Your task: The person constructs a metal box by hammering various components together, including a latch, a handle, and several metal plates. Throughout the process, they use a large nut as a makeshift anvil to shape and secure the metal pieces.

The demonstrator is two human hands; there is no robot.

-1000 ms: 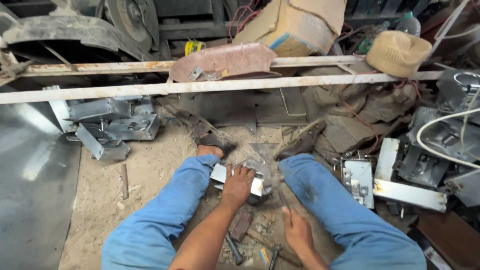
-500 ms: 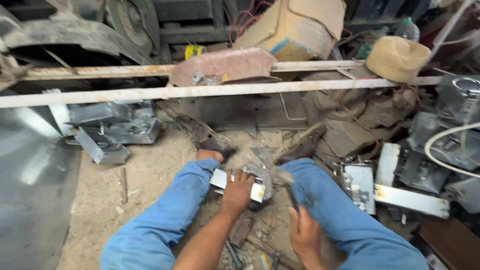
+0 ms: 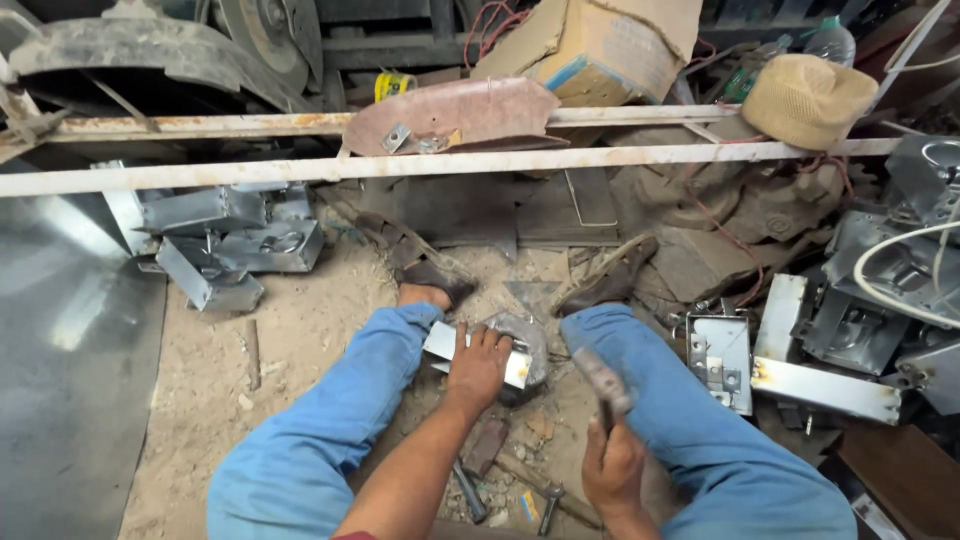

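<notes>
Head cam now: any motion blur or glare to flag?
Head view: the hammer in the right hand is smeared by motion blur; the left hand on the metal strip is sharp; soft glare on the sheet metal at left; top edge falls into shadow.

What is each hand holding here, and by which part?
The right hand grips a hammer by its handle, head raised. The left hand presses flat on a sheet-metal piece.
</notes>
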